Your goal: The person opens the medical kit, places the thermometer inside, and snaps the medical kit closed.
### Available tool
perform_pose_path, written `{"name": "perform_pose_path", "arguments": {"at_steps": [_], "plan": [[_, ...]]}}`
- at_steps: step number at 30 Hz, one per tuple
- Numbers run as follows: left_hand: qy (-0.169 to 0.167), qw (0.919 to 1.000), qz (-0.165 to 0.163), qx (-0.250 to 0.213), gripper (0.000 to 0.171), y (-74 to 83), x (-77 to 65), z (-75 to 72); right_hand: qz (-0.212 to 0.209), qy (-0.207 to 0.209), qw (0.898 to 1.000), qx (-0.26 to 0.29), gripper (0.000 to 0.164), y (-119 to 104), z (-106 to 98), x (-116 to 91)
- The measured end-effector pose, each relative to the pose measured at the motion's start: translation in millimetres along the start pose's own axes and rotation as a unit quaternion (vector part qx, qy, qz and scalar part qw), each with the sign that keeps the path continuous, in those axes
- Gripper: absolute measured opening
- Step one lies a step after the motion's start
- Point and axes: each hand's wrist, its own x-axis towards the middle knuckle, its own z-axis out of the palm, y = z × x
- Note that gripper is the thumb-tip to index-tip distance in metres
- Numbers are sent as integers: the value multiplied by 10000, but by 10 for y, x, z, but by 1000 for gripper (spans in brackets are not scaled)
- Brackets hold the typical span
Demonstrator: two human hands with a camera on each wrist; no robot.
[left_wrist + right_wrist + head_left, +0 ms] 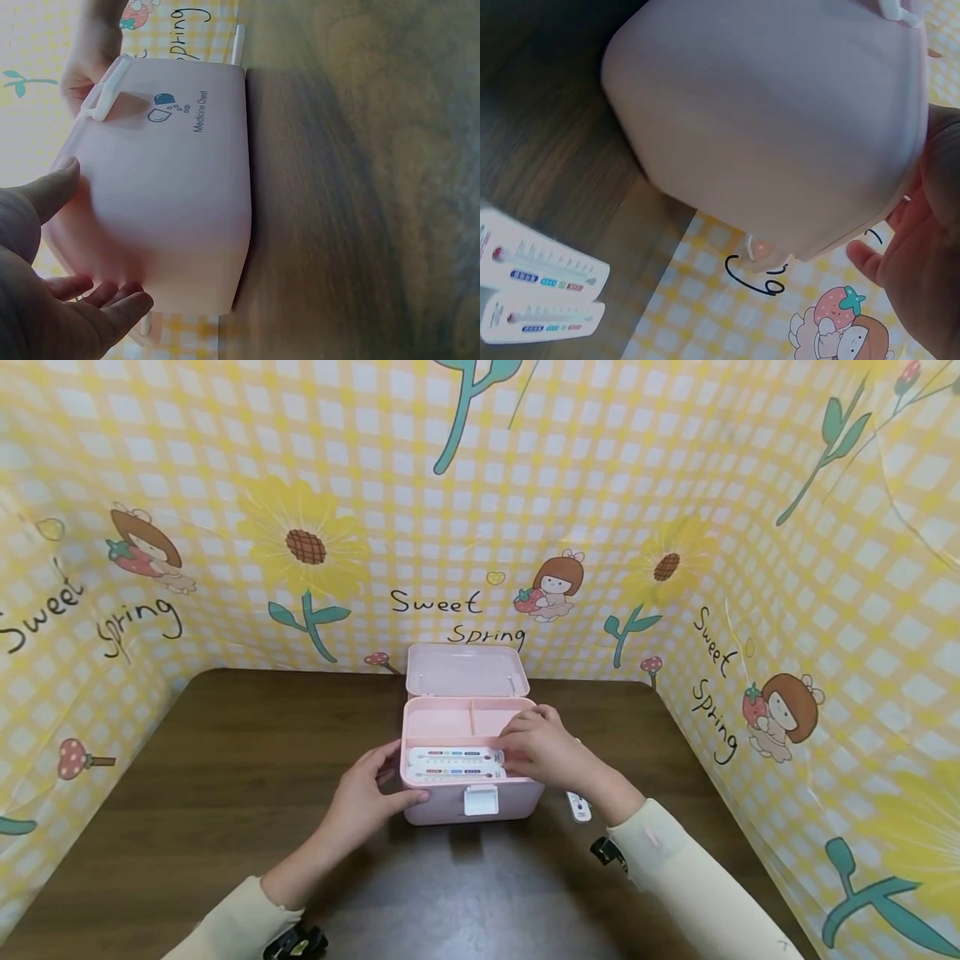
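A pink medicine box [510, 804] stands with its lid [467, 671] raised at the back; "Medicine Chest" is printed on its front. My left hand [366, 792] holds its front left corner, thumb on the front and fingers against the side. Flat white thermometers [453, 773] with coloured marks lie side by side in the tray's front compartment. Over the tray's right end, my right hand [546, 745] reaches in with bent fingers at the thermometers' ends. Its fingertips are hidden inside, so I cannot tell whether they pinch a thermometer.
Two more thermometer cards [544, 259] lie on the dark wooden table [300, 727], right of the box under my right forearm. The tray's rear part has a divider [473, 718]. A white latch [482, 799] hangs on the front. Yellow checked cloth [360, 510] surrounds the table.
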Motion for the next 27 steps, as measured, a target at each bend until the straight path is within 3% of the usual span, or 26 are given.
{"name": "perform_pose_path", "arguments": {"at_steps": [6, 14, 23, 27], "plan": [[-14, 10000, 4, -18, 95, 10, -5, 12, 289, 71, 9990, 342, 32, -18, 10, -64], [-57, 10000, -77, -19, 97, 25, -8, 25, 660, 843, 9903, 891, 26, -42, -2, -206], [-19, 10000, -58, 24, 97, 30, 4, 27, 985, 2120, 9647, 1211, 24, -46, 17, -457], [13, 10000, -72, 64, 97, 24, 6, 17, 1230, 2459, 9529, 1279, 23, -32, 16, -553]]}}
